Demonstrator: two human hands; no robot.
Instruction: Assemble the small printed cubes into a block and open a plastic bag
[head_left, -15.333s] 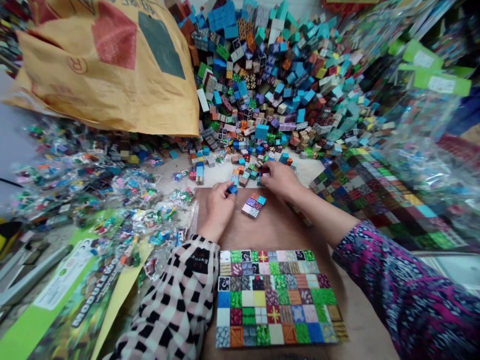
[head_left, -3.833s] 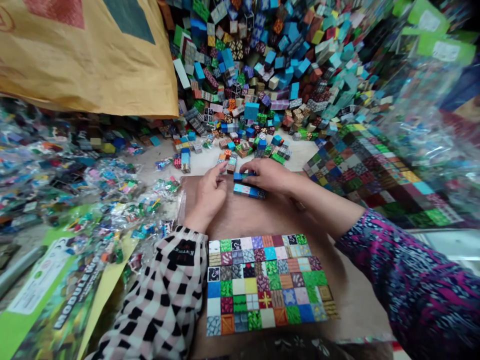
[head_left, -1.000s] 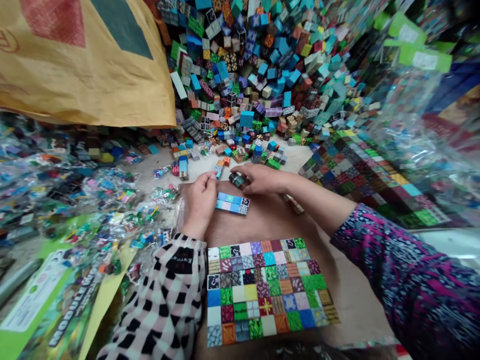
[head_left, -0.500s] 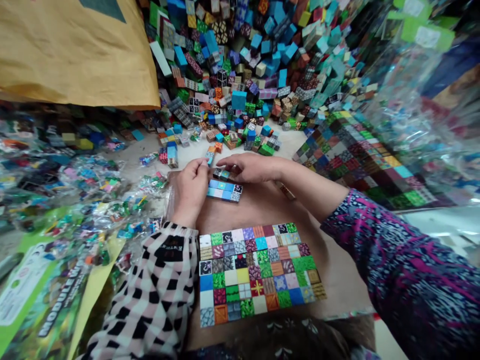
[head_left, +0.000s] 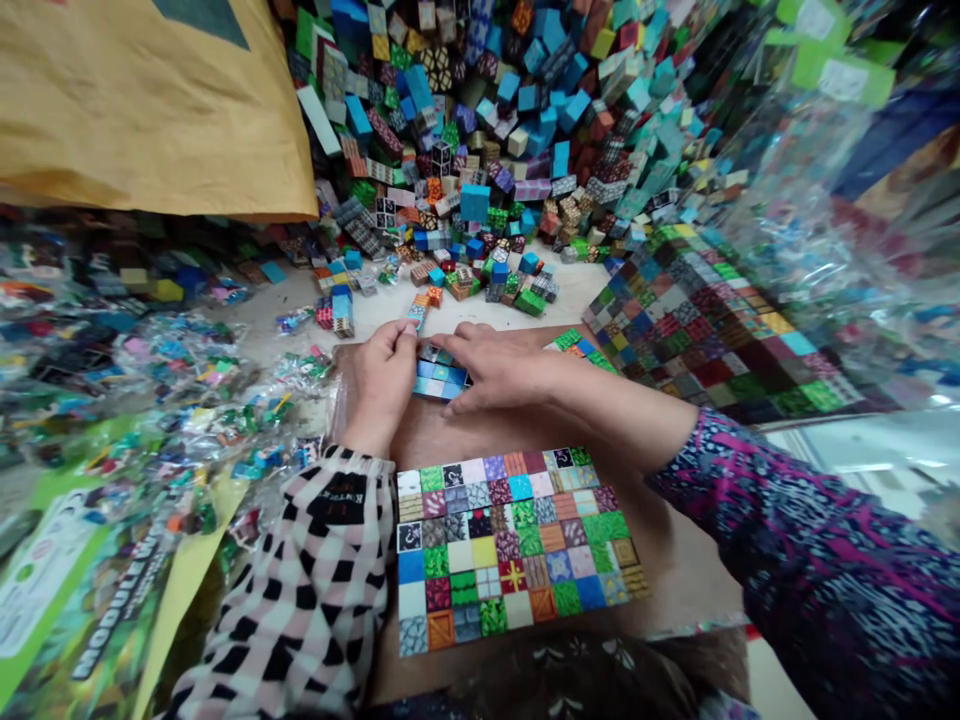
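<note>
On a brown board (head_left: 517, 425) lies a short row of small patterned cubes (head_left: 439, 377), mostly blue. My left hand (head_left: 379, 385) curls against the row's left end, thumb and fingers pinching it. My right hand (head_left: 499, 365) lies over the row's right part, fingers pressed flat on the cubes and hiding them. Nearer to me on the same board sits a finished flat grid of coloured cubes (head_left: 517, 545), several rows deep.
A large heap of loose cubes (head_left: 510, 130) rises beyond the board. A big assembled cube sheet (head_left: 697, 320) lies at right under clear plastic bags. Bagged pieces (head_left: 187, 380) and a green printed card (head_left: 82, 620) fill the left. A yellow sack (head_left: 150, 100) sits upper left.
My right hand has come down from the loose cubes beyond the row onto the row itself, covering its right end. My left hand stays at the left end.
</note>
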